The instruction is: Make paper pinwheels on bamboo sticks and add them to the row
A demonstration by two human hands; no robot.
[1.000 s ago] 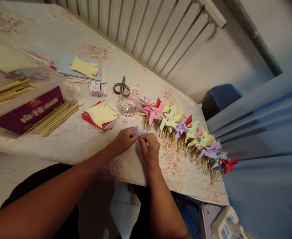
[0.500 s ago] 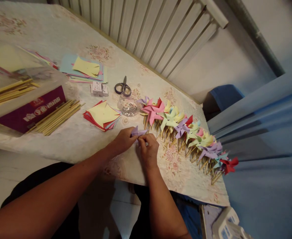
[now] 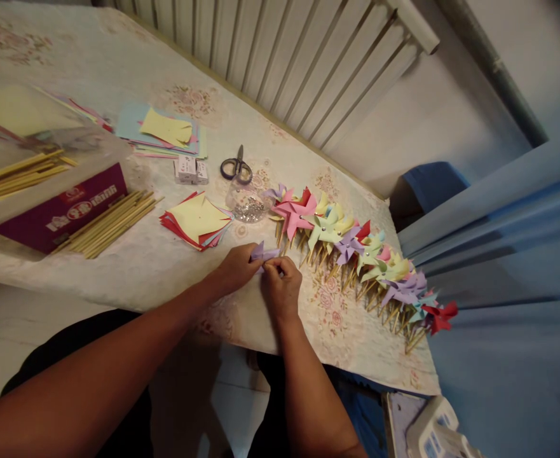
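My left hand (image 3: 236,268) and my right hand (image 3: 282,286) meet over the table's near edge, both pinching a small purple folded paper piece (image 3: 263,254). Most of the paper is hidden by my fingers. Just beyond my hands a long row of finished paper pinwheels (image 3: 356,245) on wooden sticks runs to the right, in pink, green, yellow, purple and red. A pile of shiny pins (image 3: 247,208) lies at the row's left end.
A stack of cut paper squares (image 3: 195,221) lies left of my hands, with wooden sticks (image 3: 109,224), a purple box (image 3: 60,207), scissors (image 3: 235,166), two small white boxes (image 3: 191,170) and loose paper sheets (image 3: 163,132) farther back. A white radiator (image 3: 284,57) lines the table's far side.
My right hand has crept slightly up and left against the purple paper. The left hand stays put.
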